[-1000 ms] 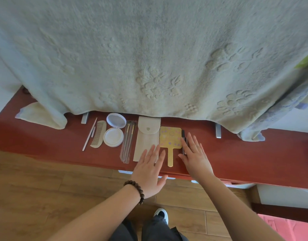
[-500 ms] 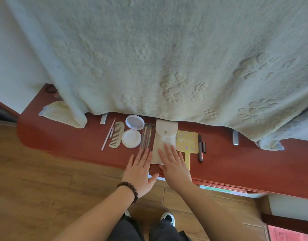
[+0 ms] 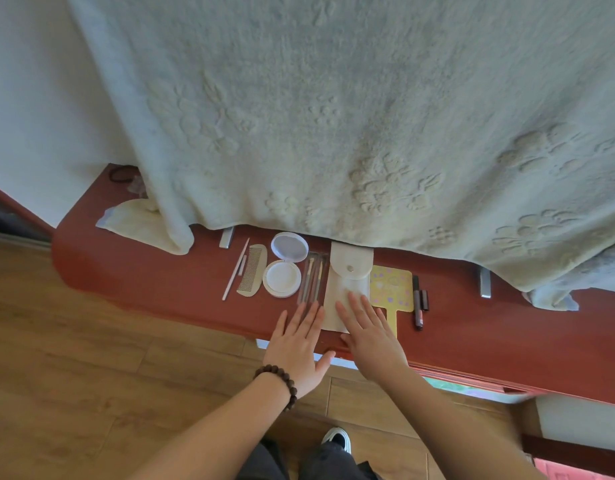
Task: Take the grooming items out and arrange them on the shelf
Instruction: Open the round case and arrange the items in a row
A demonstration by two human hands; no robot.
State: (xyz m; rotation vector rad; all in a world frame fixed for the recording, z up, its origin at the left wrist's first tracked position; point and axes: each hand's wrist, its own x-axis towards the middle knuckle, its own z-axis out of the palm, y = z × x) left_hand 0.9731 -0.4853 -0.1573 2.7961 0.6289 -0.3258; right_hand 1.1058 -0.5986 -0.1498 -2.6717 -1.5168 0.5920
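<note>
1. Looking down on a red-brown shelf (image 3: pixel 153 271) set against a pale wall (image 3: pixel 39 98); wood-plank floor (image 3: pixel 74 375) below, a shoe (image 3: pixel 337 438) at bottom centre.
2. Draped over the back: pale embossed blanket (image 3: pixel 334 116), hem touching the shelf; cream cloth corner (image 3: pixel 133 220) poking out at left; dark hair tie (image 3: pixel 120 174) at far-left back.
3. Laid in a row, left to right: thin white stick (image 3: pixel 235 270), comb (image 3: pixel 252 270), open round compact (image 3: pixel 285 265), brushes (image 3: pixel 313 280), cream snap pouch (image 3: pixel 347 282), yellow hand mirror (image 3: pixel 391 289), two dark tubes (image 3: pixel 419 301).
4. Left hand (image 3: pixel 297 348): flat, fingers straight and slightly spread, tips just below the brushes at the pouch's left edge; contact unclear. Beaded bracelet (image 3: pixel 280 381) on wrist.
5. Right hand (image 3: pixel 370 336): flat, fingers straight, a little apart, resting on the pouch's lower half; also covering part of the mirror's handle.
6. Gripping nothing, either hand.
</note>
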